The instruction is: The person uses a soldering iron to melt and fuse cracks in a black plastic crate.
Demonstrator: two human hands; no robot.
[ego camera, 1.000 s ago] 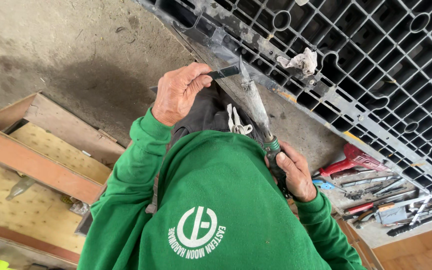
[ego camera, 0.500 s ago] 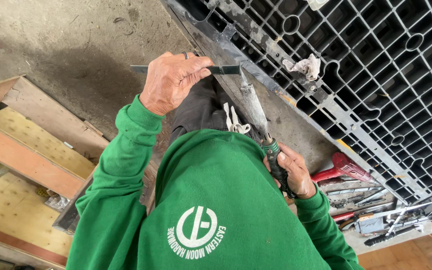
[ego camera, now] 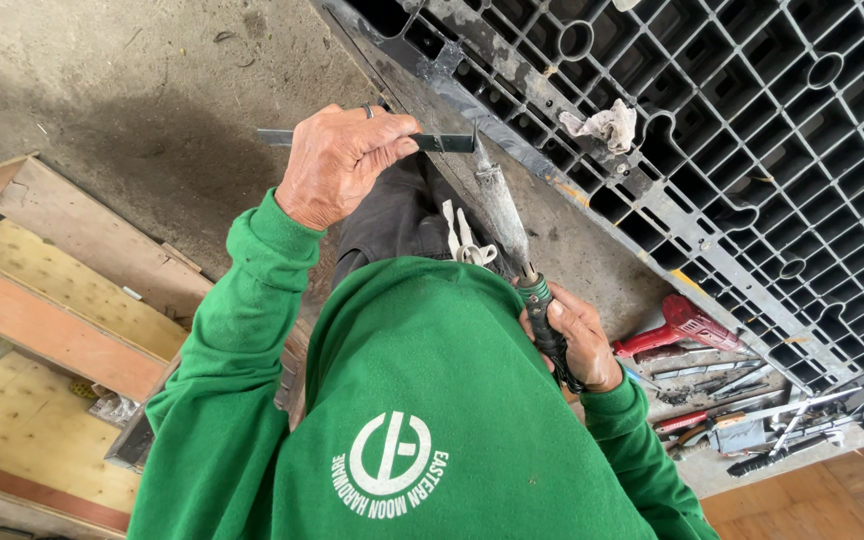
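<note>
**shopfloor_dan:** Holding that thin dark strip (ego camera: 432,142) in the left hand (ego camera: 337,165), fingers curled tight around it with the thumb pinching it down, so it pokes out both sides of the fist. The right hand (ego camera: 577,340) is wrapped fully shut around the dark grip of a long soldering-iron-type tool (ego camera: 507,215), its crusty grey shaft running up until the tip sits right at the strip's free end. All of that is just beside the edge of the big black plastic pallet (ego camera: 752,120).

**grid_mender:** What worries me is how near the gripping fingers are to the tip. If it's hot and the strip conducts heat or softens, I'd guess the person lets go or gets burned. The strip's also only held at one end, so pressure from the tip could bend it away from the pallet edge.

**shopfloor_dan:** Fair. There's a crumpled rag (ego camera: 602,125) sitting on the pallet grid near the work too; a slip sideways could touch it. The red-handled tool (ego camera: 677,325) and other loose tools lie well apart by the right elbow, so those look fine. Can't tell whether the tip is actually touching the pallet.
</note>
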